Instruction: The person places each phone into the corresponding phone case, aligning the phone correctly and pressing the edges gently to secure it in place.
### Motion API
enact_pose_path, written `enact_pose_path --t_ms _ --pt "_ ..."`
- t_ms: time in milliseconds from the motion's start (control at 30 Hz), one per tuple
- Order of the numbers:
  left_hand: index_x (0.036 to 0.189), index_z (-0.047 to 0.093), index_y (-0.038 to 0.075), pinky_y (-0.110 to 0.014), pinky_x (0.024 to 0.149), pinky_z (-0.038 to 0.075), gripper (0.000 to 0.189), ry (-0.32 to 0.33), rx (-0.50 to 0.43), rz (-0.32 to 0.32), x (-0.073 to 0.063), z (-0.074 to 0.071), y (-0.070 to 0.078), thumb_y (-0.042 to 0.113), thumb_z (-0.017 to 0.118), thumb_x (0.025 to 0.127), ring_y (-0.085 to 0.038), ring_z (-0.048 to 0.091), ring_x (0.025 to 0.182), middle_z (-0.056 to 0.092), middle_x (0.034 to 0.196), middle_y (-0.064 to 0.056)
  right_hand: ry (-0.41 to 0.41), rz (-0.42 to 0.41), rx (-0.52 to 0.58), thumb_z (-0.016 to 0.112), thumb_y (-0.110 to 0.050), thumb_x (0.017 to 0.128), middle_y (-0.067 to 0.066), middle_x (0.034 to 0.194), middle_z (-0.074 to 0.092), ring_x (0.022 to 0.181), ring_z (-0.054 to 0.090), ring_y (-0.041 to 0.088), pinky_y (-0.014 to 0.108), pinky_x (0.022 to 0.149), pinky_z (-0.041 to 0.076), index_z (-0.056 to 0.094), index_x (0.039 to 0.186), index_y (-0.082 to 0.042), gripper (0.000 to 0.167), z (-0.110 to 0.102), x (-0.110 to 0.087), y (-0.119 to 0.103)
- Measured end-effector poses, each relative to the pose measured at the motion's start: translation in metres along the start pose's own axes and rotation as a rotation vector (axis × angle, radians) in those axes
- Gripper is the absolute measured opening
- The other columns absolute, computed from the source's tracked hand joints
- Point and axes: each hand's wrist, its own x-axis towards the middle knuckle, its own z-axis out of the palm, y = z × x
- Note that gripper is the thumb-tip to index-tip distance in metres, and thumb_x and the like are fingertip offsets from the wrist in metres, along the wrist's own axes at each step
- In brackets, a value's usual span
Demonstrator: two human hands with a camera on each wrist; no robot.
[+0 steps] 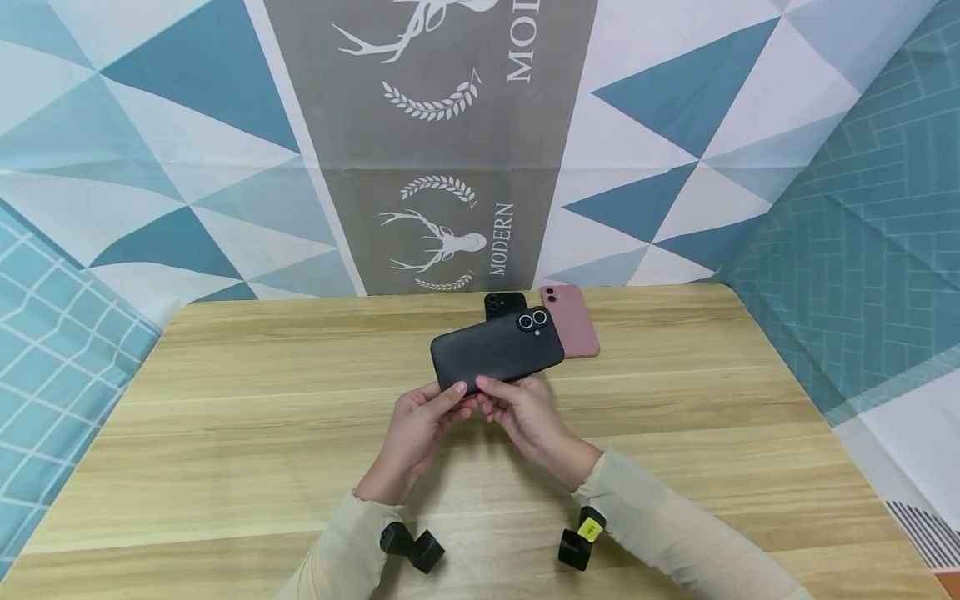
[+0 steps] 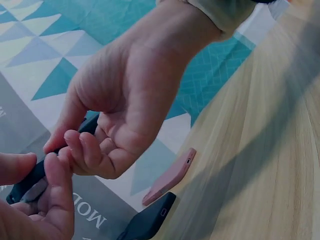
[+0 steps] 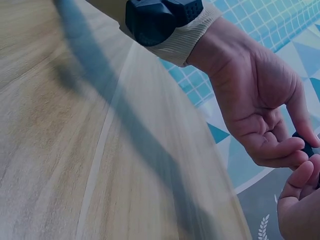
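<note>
A black phone (image 1: 495,350) with ringed camera lenses at its right end is held up above the table, its back facing upward. My left hand (image 1: 420,425) pinches its lower edge, thumb on the back. Close beside it, my right hand (image 1: 528,417) pinches the same edge near the middle. In the left wrist view, the fingers of the right hand (image 2: 125,105) curl under the phone. The right wrist view shows mainly the left hand (image 3: 255,95); most of the phone is outside that view. Behind the held phone lie a pink phone (image 1: 573,321) and another black phone (image 1: 504,304), partly covered from sight.
The wooden table (image 1: 262,433) stretches to both sides and towards me. A patterned cloth wall (image 1: 637,125) rises at its back edge. Black wrist cameras hang from both sleeves, the left one (image 1: 412,547) and the right one (image 1: 581,542) above the table.
</note>
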Motion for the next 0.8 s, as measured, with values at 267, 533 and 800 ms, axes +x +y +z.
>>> enact_pose_path --t_ms 267,533,800 --pt "0.11 0.058 -0.012 -0.021 0.074 0.056 0.03 -0.11 0.071 -0.071 0.0 -0.006 0.006 0.013 0.057 0.093 -0.007 0.066 0.073 0.072 0.078 0.003 -0.03 -0.005 -0.049 0.055 -0.002 0.09 -0.004 0.059 0.062 0.053 0.05 0.008 0.019 0.054 0.042 0.064 0.071 -0.011 0.022 -0.005 0.001 -0.003" --pt "0.096 0.063 -0.004 -0.019 0.069 0.055 0.018 -0.079 0.097 -0.05 -0.001 -0.007 0.001 0.013 0.057 0.093 -0.006 0.063 0.069 0.07 0.072 0.005 -0.045 0.0 -0.05 0.055 -0.001 0.088 -0.003 0.057 0.061 0.051 0.049 0.007 0.019 0.051 0.041 0.062 0.071 -0.01 0.021 -0.008 0.003 -0.004" --pt "0.095 0.064 -0.002 -0.019 0.069 0.055 0.017 -0.129 0.108 -0.052 -0.001 -0.007 0.003 0.014 0.059 0.092 -0.006 0.063 0.069 0.07 0.074 0.004 -0.112 -0.003 -0.027 0.051 -0.002 0.09 -0.004 0.056 0.059 0.05 0.048 0.006 0.019 0.052 0.039 0.063 0.07 -0.012 0.025 -0.012 0.003 -0.008"
